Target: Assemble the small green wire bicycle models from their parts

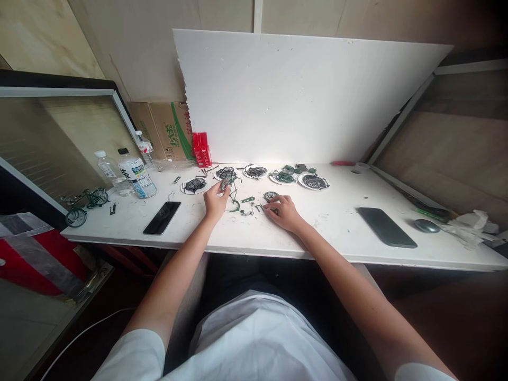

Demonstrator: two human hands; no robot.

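My left hand (216, 202) is closed around a green model bicycle frame (233, 197), held just above the white table. A small wheel shows at the fingertips of that hand. My right hand (284, 214) rests low on the table with its fingers bent together over small dark parts; what they pinch is hidden. Just beyond those fingers lies a loose spoked wheel (271, 196). Between the hands are a green chain-guard-like piece (248, 199) and several tiny metal parts (246, 212).
Behind the hands stand several white plates of small parts, one with green pieces (282, 177). At left are an assembled model bicycle (88, 203), a phone (162, 217) and bottles (142, 179). A dark phone-like slab (387, 227) and a mouse (426, 226) lie right. A white board (309, 100) leans behind.
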